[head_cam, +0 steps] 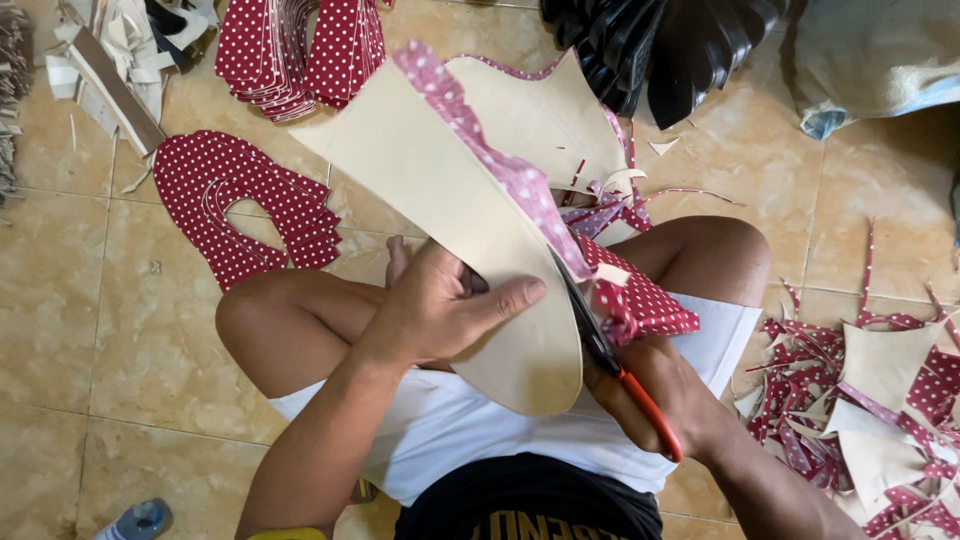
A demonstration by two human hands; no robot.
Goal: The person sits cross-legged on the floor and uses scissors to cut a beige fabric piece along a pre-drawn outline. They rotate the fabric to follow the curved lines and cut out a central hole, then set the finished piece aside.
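Two hands busy: left hand (435, 310) clamps beige panel (470, 210), right hand (660, 385) clamps scissors (600, 340); scraps (860, 400) beside.

Tiled floor (60, 330), beige; stack of red dotted cut pieces (300, 45) at top; a single red dotted piece (215, 200) lying flat to the left; black folded material (660, 45) at top; heap of trimmings (870, 400) at right; pale sack (880, 50) top right; plastic bottle (138, 520) bottom left.
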